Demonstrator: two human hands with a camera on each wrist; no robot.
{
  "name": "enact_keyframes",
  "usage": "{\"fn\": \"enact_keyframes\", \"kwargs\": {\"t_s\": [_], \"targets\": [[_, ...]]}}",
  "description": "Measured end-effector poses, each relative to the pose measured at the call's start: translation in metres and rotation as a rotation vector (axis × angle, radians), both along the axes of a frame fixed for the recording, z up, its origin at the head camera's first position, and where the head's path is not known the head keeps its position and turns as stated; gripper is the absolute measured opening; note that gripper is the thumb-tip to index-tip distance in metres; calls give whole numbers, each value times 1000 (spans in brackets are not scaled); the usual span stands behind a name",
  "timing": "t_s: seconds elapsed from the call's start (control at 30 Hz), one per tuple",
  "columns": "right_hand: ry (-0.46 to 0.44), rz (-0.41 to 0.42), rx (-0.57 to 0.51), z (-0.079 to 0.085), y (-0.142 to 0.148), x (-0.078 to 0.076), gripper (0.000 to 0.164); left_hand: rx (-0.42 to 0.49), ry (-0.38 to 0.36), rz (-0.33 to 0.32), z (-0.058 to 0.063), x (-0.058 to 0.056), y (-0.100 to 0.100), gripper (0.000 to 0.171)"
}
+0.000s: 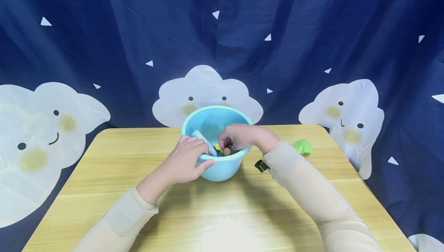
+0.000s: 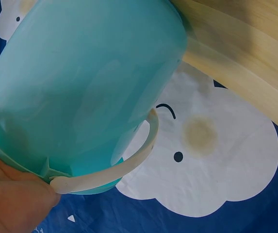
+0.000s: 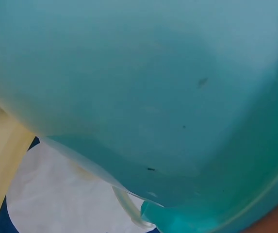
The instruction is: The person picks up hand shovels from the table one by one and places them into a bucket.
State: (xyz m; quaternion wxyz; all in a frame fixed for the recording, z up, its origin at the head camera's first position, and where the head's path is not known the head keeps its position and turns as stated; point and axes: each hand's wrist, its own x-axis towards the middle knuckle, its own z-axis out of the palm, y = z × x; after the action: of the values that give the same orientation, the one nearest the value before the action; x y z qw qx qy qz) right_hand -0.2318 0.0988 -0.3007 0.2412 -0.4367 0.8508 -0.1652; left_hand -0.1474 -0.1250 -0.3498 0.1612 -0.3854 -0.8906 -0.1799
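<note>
A light blue bucket (image 1: 222, 171) stands tilted toward me at the middle of the table. My left hand (image 1: 187, 157) grips its near-left rim, fingers over the edge and thumb on the outside. In the left wrist view, the thumb side of that hand (image 2: 17, 194) lies at the rim beside the white handle (image 2: 109, 174). My right hand (image 1: 239, 136) reaches down inside, fingers bent, near a small round tan end (image 1: 227, 151); I cannot tell whether it holds this. A pale blue rod-shaped piece (image 1: 204, 142) leans inside by my left fingers. Yellow and dark teal pieces lie deeper, partly hidden.
A bright green fan-shaped piece (image 1: 303, 146) lies on the wooden table (image 1: 138, 155), right of the bucket and behind my right forearm. A dark blue curtain (image 1: 243, 32) with white clouds hangs directly behind the table's back edge. A black clip (image 1: 261, 166) sticks out at my right cuff.
</note>
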Motion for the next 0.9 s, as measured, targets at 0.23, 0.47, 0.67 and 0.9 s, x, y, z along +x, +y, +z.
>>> {"fn": "enact_keyframes", "kwargs": {"t_s": [0.23, 0.47, 0.67, 0.9], "targets": [[-47, 32, 53, -4, -6, -4, 28, 0, 8, 1, 0, 0, -1, 25], [-72, 43, 66, -7, -8, -5, 36, 2, 19, 0, 0, 0, -1, 26], [-78, 60, 76, -10, -9, -7, 35, 2, 22, 1, -1, -1, 0, 27], [-78, 69, 86, -12, -9, -7, 35, -1, 22, 7, -3, -1, 0, 27]]}}
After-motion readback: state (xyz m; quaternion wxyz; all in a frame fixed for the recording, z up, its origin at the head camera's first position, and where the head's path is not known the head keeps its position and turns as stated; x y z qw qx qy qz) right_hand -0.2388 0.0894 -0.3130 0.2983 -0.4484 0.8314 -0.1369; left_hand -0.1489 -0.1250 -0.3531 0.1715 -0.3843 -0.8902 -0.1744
